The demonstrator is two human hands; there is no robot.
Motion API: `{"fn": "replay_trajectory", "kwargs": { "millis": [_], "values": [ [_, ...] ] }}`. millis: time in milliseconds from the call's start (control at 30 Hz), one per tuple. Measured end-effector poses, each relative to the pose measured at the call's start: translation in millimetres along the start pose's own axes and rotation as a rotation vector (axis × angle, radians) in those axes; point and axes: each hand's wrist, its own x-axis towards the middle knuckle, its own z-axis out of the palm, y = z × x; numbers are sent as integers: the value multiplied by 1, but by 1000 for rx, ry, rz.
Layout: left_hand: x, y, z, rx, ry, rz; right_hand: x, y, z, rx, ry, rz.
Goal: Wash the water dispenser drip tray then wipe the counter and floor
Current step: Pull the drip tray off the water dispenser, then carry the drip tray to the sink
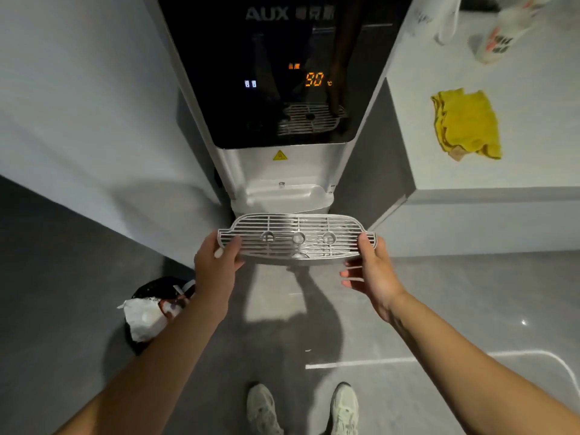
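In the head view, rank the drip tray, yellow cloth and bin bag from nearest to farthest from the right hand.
1. drip tray: in the right hand grip.
2. yellow cloth: on the counter, up and right.
3. bin bag: floor, far left.

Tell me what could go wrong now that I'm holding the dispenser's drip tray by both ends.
1. The drip tray looks wet inside; tilting it could spill onto the floor.
2. The left hand and right hand grip only its end tabs, so the grille might slip or lift off.
3. The dispenser reads 90 degrees; bumping a tap may release hot water.
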Motion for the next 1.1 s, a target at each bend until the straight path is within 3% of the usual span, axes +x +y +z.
{"fn": "replay_trajectory", "kwargs": {
  "millis": [300, 533, 1100],
  "values": [
    [-169, 84, 4, -31, -110, 11, -191, -38, -89, 119, 117, -74],
    [-278, 111, 55, 41, -267, 62, -290, -26, -183, 213, 282, -93],
    [-446, 87, 342, 82, -740, 61, -394, 22, -480, 411, 643, -99]
  ]
}}
